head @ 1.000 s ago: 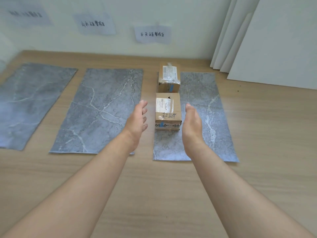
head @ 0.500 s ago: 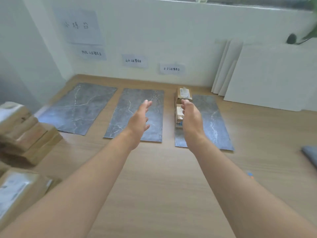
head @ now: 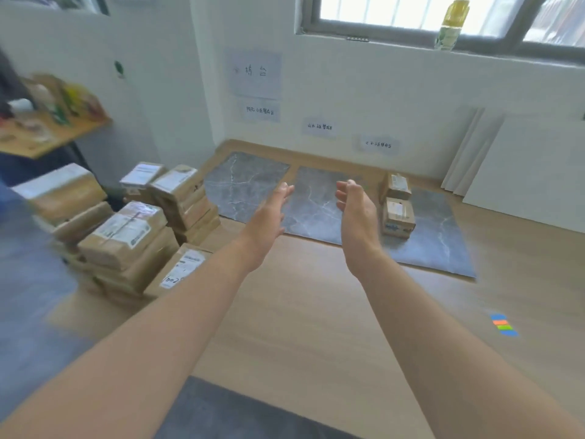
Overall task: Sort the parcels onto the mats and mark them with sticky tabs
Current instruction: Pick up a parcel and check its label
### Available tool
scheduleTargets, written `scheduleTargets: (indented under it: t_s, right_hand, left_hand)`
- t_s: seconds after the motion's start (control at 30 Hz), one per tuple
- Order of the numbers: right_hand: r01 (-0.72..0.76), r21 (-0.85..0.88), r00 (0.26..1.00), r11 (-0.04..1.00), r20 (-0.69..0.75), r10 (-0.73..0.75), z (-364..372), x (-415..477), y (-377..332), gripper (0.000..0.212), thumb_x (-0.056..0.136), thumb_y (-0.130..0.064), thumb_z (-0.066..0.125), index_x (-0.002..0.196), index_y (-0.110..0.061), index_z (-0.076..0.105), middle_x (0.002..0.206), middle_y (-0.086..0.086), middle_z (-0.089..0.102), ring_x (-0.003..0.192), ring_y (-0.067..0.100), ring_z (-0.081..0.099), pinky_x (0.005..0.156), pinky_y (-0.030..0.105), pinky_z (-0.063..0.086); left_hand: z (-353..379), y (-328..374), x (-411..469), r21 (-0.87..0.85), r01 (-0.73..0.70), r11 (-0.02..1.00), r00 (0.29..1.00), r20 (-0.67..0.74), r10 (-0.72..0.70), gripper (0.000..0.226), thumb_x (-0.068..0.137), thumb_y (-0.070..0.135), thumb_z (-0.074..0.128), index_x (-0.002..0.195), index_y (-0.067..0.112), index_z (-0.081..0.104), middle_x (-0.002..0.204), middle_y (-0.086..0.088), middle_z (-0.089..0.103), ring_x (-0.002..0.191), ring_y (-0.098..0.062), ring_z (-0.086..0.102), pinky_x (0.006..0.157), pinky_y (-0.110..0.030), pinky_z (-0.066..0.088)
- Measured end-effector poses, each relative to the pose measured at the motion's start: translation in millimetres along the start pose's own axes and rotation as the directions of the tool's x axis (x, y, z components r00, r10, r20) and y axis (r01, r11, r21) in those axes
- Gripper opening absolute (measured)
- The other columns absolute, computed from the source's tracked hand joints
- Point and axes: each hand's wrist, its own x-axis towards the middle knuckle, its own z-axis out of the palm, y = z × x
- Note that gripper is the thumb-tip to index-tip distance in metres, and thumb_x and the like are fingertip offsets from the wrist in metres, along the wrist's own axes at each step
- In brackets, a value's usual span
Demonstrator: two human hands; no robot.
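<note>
Two small cardboard parcels stand on the right grey marbled mat: a near parcel and a far parcel. The middle mat and the left mat carry nothing. My left hand and my right hand hover empty over the middle mat, fingers relaxed and palms facing each other. A pile of several taped cardboard parcels sits on the floor at the left. A pad of coloured sticky tabs lies on the wooden floor at the right.
Paper labels hang on the wall above each mat. White boards lean on the wall at the right. A wooden table with clutter stands at the far left. A grey mat lies at the bottom edge.
My head has turned left and back, bringing the parcel pile into view. Both hands have drawn away from the near parcel on the right mat and now hover over the middle mat.
</note>
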Motion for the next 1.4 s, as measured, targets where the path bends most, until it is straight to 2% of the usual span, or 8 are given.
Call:
scheduleTargets:
  t_s: [0.23, 0.5, 0.7, 0.77, 1.0, 1.17, 1.27, 1.4]
  right_hand:
    - [-0.107, -0.054, 0.981, 0.993, 0.156, 0.114, 58.5, -33.0, 36.3, 0.043, 0.107, -0.041, 0.038, 0.133, -0.018, 0.064, 0.135, -0.001, 0.062, 0.127, 0.016, 0.055, 0.105, 0.033, 0.037]
    - [-0.164, -0.098, 0.935, 0.982, 0.301, 0.186, 146.3, -76.4, 84.2, 0.044, 0.106, -0.040, 0.036, 0.134, -0.020, 0.063, 0.136, -0.003, 0.061, 0.128, 0.014, 0.054, 0.109, 0.035, 0.037]
    - [-0.274, -0.137, 0.925, 0.952, 0.235, 0.300, 205.9, -88.2, 115.6, 0.049, 0.109, -0.034, 0.036, 0.134, 0.000, 0.060, 0.122, 0.017, 0.063, 0.110, 0.030, 0.059, 0.084, 0.042, 0.046]
    - [-0.293, -0.147, 0.926, 0.945, 0.201, 0.318, 225.5, -88.9, 126.3, 0.048, 0.109, -0.030, 0.036, 0.130, 0.008, 0.057, 0.121, 0.008, 0.060, 0.104, 0.016, 0.059, 0.085, 0.036, 0.046]
    - [-0.389, -0.182, 0.906, 0.903, 0.102, 0.411, 268.1, -81.8, 174.7, 0.029, 0.109, -0.036, 0.035, 0.118, -0.025, 0.061, 0.097, -0.027, 0.057, 0.082, -0.020, 0.050, 0.065, 0.006, 0.035]
    - [-0.495, -0.216, 0.847, 0.842, 0.097, 0.523, 277.6, -90.8, 197.1, 0.035, 0.110, -0.038, 0.031, 0.117, -0.026, 0.062, 0.096, -0.026, 0.059, 0.081, -0.010, 0.051, 0.060, 0.008, 0.037]
    - [-0.534, -0.197, 0.830, 0.823, 0.064, 0.554, 279.5, -92.7, 200.5, 0.029, 0.109, -0.039, 0.031, 0.113, -0.030, 0.059, 0.090, -0.025, 0.053, 0.079, -0.006, 0.047, 0.072, 0.023, 0.037]
    - [-0.507, -0.139, 0.858, 0.851, 0.017, 0.514, 270.7, -83.0, 186.6, 0.031, 0.108, -0.037, 0.032, 0.108, -0.026, 0.062, 0.089, -0.020, 0.057, 0.079, -0.004, 0.049, 0.066, 0.021, 0.035]
  left_hand:
    - [-74.3, -27.2, -44.3, 0.005, 0.073, 0.997, 0.977, -0.204, -0.071, 0.055, 0.105, 0.055, 0.024, 0.149, 0.030, 0.044, 0.159, 0.000, 0.036, 0.147, -0.030, 0.030, 0.121, -0.049, 0.025]
    - [-184.0, -64.9, -81.8, -0.007, 0.125, 0.992, 0.929, -0.350, -0.119, 0.049, 0.106, 0.053, 0.024, 0.134, 0.030, 0.056, 0.144, 0.000, 0.053, 0.129, -0.020, 0.049, 0.110, -0.035, 0.035]
    - [-252.6, -105.3, -57.1, -0.007, 0.191, 0.982, 0.940, -0.286, -0.185, 0.058, 0.105, 0.056, 0.020, 0.146, 0.027, 0.049, 0.155, -0.005, 0.043, 0.145, -0.027, 0.036, 0.113, -0.035, 0.029]
    - [-270.5, -119.3, -42.4, -0.002, 0.205, 0.979, 0.948, -0.248, -0.199, 0.058, 0.105, 0.055, 0.019, 0.148, 0.027, 0.047, 0.156, -0.006, 0.041, 0.146, -0.026, 0.036, 0.116, -0.036, 0.027]
    - [-299.9, -162.5, -3.5, 0.046, 0.270, 0.962, 0.958, -0.115, -0.263, 0.050, 0.106, 0.051, 0.023, 0.143, 0.028, 0.050, 0.144, 0.005, 0.045, 0.139, -0.013, 0.039, 0.115, -0.031, 0.026]
    - [-304.0, -183.5, 1.1, 0.066, 0.319, 0.946, 0.945, -0.096, -0.312, 0.042, 0.107, 0.047, 0.026, 0.136, 0.031, 0.052, 0.125, 0.011, 0.062, 0.123, -0.009, 0.055, 0.113, -0.033, 0.036]
    - [-302.7, -181.3, 1.8, 0.026, 0.350, 0.936, 0.933, -0.101, -0.346, 0.050, 0.106, 0.049, 0.029, 0.144, 0.023, 0.049, 0.124, 0.007, 0.060, 0.115, -0.006, 0.056, 0.104, -0.029, 0.038]
    - [-288.0, -161.7, 6.0, 0.062, 0.317, 0.946, 0.947, -0.067, -0.313, 0.040, 0.107, 0.048, 0.028, 0.107, 0.035, 0.065, 0.101, 0.020, 0.070, 0.101, 0.002, 0.062, 0.093, -0.025, 0.045]
